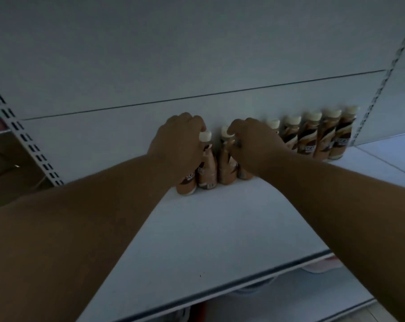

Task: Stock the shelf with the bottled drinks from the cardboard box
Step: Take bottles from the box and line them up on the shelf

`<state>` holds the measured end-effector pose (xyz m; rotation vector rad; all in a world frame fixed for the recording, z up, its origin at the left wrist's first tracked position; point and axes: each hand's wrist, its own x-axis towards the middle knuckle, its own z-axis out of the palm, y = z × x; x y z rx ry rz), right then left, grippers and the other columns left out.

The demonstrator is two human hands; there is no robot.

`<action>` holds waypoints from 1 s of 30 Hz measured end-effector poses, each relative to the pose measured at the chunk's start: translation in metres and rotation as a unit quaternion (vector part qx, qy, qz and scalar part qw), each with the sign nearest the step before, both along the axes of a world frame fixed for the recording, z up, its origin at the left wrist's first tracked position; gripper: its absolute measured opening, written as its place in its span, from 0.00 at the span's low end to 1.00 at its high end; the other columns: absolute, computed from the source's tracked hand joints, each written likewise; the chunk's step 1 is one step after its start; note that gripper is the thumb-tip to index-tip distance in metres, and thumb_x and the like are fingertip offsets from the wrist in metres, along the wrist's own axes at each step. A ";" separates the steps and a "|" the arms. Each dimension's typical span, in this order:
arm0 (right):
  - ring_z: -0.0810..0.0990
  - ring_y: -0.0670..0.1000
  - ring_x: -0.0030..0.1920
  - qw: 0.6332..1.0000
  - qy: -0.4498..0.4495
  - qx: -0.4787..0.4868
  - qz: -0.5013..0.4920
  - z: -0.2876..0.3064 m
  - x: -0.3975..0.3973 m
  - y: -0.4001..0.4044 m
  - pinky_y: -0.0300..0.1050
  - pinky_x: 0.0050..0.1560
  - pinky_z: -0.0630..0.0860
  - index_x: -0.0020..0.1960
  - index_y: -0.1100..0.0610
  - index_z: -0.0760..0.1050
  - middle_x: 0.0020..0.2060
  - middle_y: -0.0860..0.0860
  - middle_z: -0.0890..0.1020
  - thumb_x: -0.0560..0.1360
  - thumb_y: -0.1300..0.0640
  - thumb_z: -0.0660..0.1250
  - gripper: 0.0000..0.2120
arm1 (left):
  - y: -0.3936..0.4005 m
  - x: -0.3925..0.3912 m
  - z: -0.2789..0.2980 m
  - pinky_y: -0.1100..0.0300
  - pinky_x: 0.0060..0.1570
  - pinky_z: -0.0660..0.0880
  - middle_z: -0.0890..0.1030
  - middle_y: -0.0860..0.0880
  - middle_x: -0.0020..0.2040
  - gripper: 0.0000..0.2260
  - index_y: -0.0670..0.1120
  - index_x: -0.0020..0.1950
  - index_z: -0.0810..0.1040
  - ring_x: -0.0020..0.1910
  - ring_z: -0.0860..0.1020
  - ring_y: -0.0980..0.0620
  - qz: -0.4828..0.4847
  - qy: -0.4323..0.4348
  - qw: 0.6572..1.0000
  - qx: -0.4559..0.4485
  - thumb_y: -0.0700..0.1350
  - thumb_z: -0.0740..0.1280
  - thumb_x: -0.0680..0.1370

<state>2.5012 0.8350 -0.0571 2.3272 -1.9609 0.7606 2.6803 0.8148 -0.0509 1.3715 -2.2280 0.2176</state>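
A row of brown bottled drinks with cream caps stands against the back wall of a white shelf (208,228). Several bottles (313,135) stand at the right end. My left hand (180,145) grips two bottles (207,168) at the left end of the row. My right hand (255,142) is closed around the neck of another bottle (225,166), with one more bottle (244,174) under its palm. All these bottles stand upright on the shelf. The cardboard box is out of view.
A slotted metal upright (27,140) runs down the left side and another upright (380,89) rises at the right. The white back panel (196,54) closes the rear. A lower shelf (289,298) shows beneath the front edge.
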 end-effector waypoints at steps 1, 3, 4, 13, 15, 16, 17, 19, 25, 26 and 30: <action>0.77 0.59 0.51 1.000 -0.005 -0.007 -0.003 -0.002 -0.001 -0.005 0.52 0.52 0.76 0.60 0.55 0.73 0.52 0.56 0.75 0.75 0.55 0.65 0.14 | -0.006 -0.002 -0.004 0.52 0.51 0.72 0.76 0.47 0.53 0.12 0.47 0.58 0.75 0.52 0.73 0.46 0.000 -0.005 1.000 -0.011 0.44 0.68 0.75; 0.77 0.59 0.52 1.000 -0.015 -0.018 -0.010 -0.006 -0.005 -0.013 0.51 0.52 0.76 0.61 0.54 0.73 0.53 0.56 0.75 0.75 0.56 0.66 0.15 | -0.017 -0.010 -0.009 0.52 0.54 0.70 0.75 0.46 0.57 0.15 0.47 0.62 0.74 0.55 0.73 0.45 -0.003 -0.011 1.000 -0.024 0.46 0.67 0.76; 0.77 0.59 0.52 1.000 -0.013 -0.022 -0.011 -0.007 -0.007 -0.016 0.52 0.52 0.76 0.63 0.54 0.72 0.55 0.57 0.75 0.76 0.56 0.66 0.16 | -0.022 -0.014 -0.010 0.52 0.55 0.69 0.74 0.45 0.59 0.16 0.47 0.64 0.73 0.57 0.72 0.44 -0.005 -0.018 0.999 -0.026 0.45 0.66 0.76; 0.76 0.60 0.57 0.997 0.077 0.011 0.014 0.007 -0.014 -0.054 0.54 0.55 0.75 0.64 0.56 0.73 0.58 0.58 0.73 0.78 0.56 0.62 0.15 | -0.054 -0.027 0.008 0.46 0.55 0.75 0.78 0.43 0.57 0.18 0.48 0.61 0.79 0.56 0.75 0.40 -0.037 -0.154 0.985 0.060 0.40 0.67 0.72; 0.76 0.60 0.57 0.993 0.105 0.038 0.024 0.009 -0.014 -0.059 0.54 0.55 0.75 0.64 0.56 0.73 0.58 0.58 0.75 0.78 0.55 0.62 0.16 | -0.055 -0.031 0.013 0.48 0.48 0.76 0.79 0.43 0.52 0.14 0.47 0.57 0.80 0.50 0.77 0.41 -0.033 -0.187 0.979 0.072 0.41 0.67 0.72; 0.77 0.61 0.57 0.991 0.119 0.051 0.033 0.011 -0.013 -0.061 0.53 0.55 0.74 0.64 0.56 0.73 0.58 0.58 0.76 0.78 0.55 0.62 0.16 | -0.057 -0.033 0.015 0.50 0.44 0.75 0.79 0.44 0.50 0.13 0.47 0.56 0.80 0.46 0.78 0.42 -0.026 -0.199 0.976 0.084 0.42 0.67 0.72; 0.77 0.61 0.58 0.989 0.129 0.064 0.042 0.013 -0.013 -0.064 0.52 0.55 0.74 0.64 0.56 0.73 0.58 0.58 0.78 0.78 0.56 0.62 0.15 | -0.060 -0.035 0.016 0.52 0.40 0.73 0.79 0.44 0.49 0.12 0.46 0.55 0.80 0.44 0.78 0.43 -0.018 -0.205 0.974 0.098 0.43 0.68 0.72; 0.77 0.61 0.57 0.985 0.140 0.078 0.060 0.017 -0.010 -0.070 0.50 0.54 0.73 0.62 0.57 0.74 0.57 0.58 0.79 0.77 0.57 0.62 0.14 | -0.068 -0.034 0.015 0.53 0.40 0.73 0.79 0.44 0.49 0.11 0.46 0.55 0.80 0.44 0.79 0.44 -0.008 -0.197 0.973 0.119 0.44 0.67 0.73; 0.75 0.57 0.53 0.986 0.130 0.095 0.048 0.019 -0.008 -0.081 0.45 0.46 0.66 0.56 0.60 0.73 0.54 0.58 0.78 0.76 0.52 0.67 0.14 | -0.073 -0.029 0.008 0.54 0.41 0.68 0.77 0.45 0.52 0.11 0.45 0.58 0.78 0.44 0.74 0.46 -0.015 -0.194 0.974 0.113 0.44 0.65 0.77; 0.75 0.57 0.53 0.987 0.125 0.092 0.048 0.018 -0.007 -0.082 0.45 0.46 0.66 0.56 0.60 0.73 0.55 0.58 0.77 0.76 0.51 0.67 0.15 | -0.073 -0.029 0.007 0.54 0.42 0.67 0.76 0.44 0.52 0.12 0.45 0.60 0.77 0.44 0.72 0.47 -0.011 -0.185 0.977 0.109 0.45 0.65 0.77; 0.76 0.58 0.56 0.987 0.129 0.089 0.042 0.018 -0.003 -0.082 0.46 0.46 0.67 0.59 0.60 0.73 0.55 0.58 0.78 0.77 0.49 0.66 0.17 | -0.076 -0.027 0.002 0.54 0.42 0.68 0.75 0.45 0.53 0.18 0.46 0.62 0.75 0.43 0.71 0.48 -0.001 -0.149 0.981 0.122 0.48 0.69 0.74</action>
